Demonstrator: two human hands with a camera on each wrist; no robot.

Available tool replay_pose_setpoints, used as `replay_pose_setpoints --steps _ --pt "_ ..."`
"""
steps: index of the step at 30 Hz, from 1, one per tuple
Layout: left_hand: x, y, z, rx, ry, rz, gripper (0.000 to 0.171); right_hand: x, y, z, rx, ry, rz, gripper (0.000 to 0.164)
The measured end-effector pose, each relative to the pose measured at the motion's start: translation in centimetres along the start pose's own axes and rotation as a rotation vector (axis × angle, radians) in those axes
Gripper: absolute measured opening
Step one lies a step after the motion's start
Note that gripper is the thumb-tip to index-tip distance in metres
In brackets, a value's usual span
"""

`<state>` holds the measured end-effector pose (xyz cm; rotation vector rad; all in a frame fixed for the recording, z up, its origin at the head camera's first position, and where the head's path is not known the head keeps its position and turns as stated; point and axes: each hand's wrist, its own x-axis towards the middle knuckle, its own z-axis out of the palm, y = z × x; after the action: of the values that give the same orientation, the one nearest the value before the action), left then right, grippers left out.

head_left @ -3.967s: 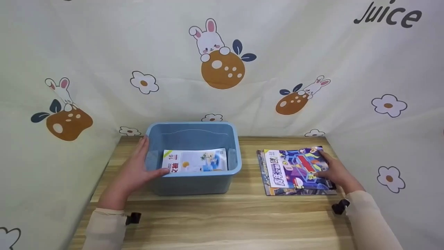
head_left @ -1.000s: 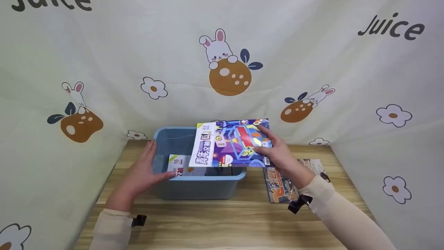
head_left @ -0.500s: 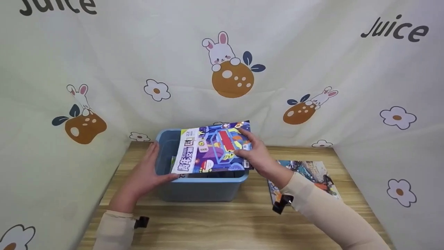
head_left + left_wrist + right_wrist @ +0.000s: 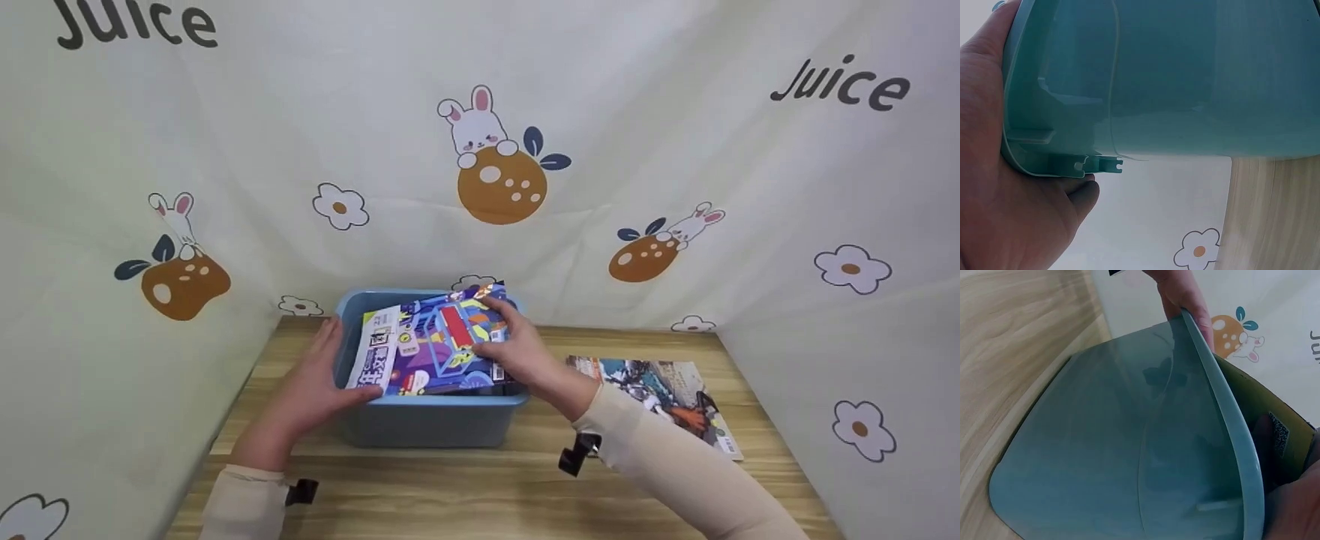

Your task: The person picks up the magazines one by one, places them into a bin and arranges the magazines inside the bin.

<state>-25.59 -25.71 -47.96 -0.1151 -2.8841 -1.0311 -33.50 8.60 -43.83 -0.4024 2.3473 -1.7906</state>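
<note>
A blue plastic bin (image 4: 427, 426) stands on the table. My left hand (image 4: 304, 394) grips its left front corner, thumb over the rim; in the left wrist view the fingers (image 4: 1086, 199) curl under the rim of the bin (image 4: 1157, 84). With my right hand (image 4: 529, 356) I hold a purple magazine (image 4: 442, 345) by its right edge, thumb on the cover. This magazine is tilted within the bin's mouth, its white left strip lower, near the left thumb. In the right wrist view its underside (image 4: 1275, 410) shows past the rim. The bin's contents underneath are hidden.
Another magazine (image 4: 660, 397) with a colourful cover lies flat on the wooden table (image 4: 450, 495), right of the bin and partly behind the right forearm. A printed curtain (image 4: 390, 150) with rabbits and oranges encloses the back and sides.
The right hand has lifted the purple magazine off the other one, carried it left over the bin and lowered it into the mouth. The left hand has stayed on the bin's rim.
</note>
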Motion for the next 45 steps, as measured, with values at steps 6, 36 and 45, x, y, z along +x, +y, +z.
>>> replay_pose_setpoints --steps 6,36,45 --pt "-0.2 0.1 -0.2 -0.01 -0.001 -0.004 0.144 0.4 0.1 1.2 -0.021 -0.009 0.03 0.086" --pt "-0.4 -0.2 0.3 -0.016 0.002 0.007 0.142 0.8 0.3 1.9 -0.075 -0.029 0.064 0.095" --pt "-0.2 0.1 -0.1 -0.007 -0.002 0.008 0.144 0.9 0.3 2.2 -0.104 -0.066 0.081 0.098"
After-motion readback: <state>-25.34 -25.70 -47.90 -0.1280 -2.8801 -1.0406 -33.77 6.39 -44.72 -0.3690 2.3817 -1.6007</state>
